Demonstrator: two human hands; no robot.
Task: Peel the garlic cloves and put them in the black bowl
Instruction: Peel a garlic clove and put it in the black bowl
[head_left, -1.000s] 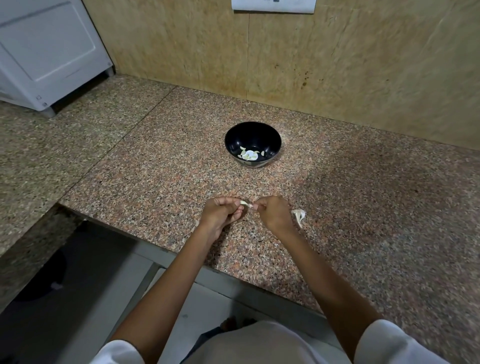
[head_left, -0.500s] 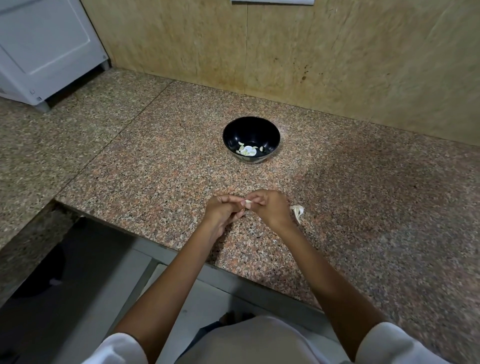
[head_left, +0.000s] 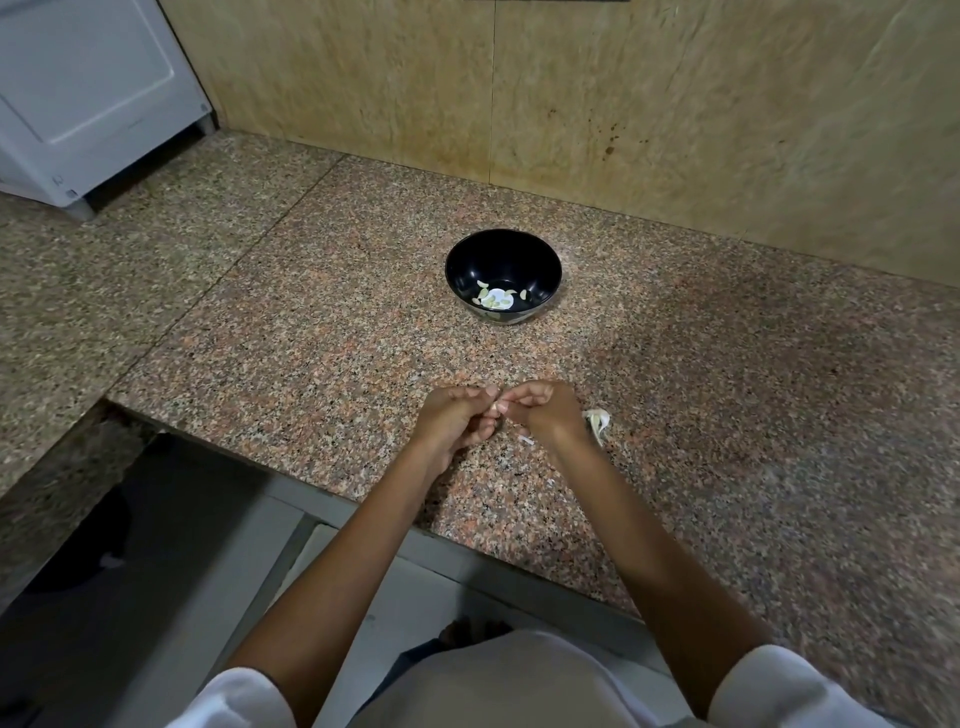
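On a speckled pink-and-grey granite counter (head_left: 311, 338), which runs along a tan, stone-patterned wall (head_left: 675, 130), one black bowl (head_left: 498, 254) stands upright, well back from the near edge. A straight seam divides the counter into two slabs, and at the far left a white cabinet (head_left: 88, 88) (or an appliance; its kind cannot be told) stands by the wall. Below the counter's near edge a dark floor (head_left: 156, 545) shows. Inside the bowl lie several pale peeled cloves (head_left: 496, 298), clustered at the bottom; they overlap and are too small to count with certainty. Two hands are in view, held together just above the counter near its front edge, well apart from the bowl. The left hand (head_left: 452, 421) and the right hand (head_left: 545, 415) both have their fingers curled, and their fingertips meet on one small pale garlic clove (head_left: 493, 410), which they pinch between them. Just beside the right wrist one whitish garlic piece (head_left: 598, 420) lies on the counter, and one thin white scrap (head_left: 525, 440) lies below the hands. Two white sleeves (head_left: 779, 691) cover the upper arms.
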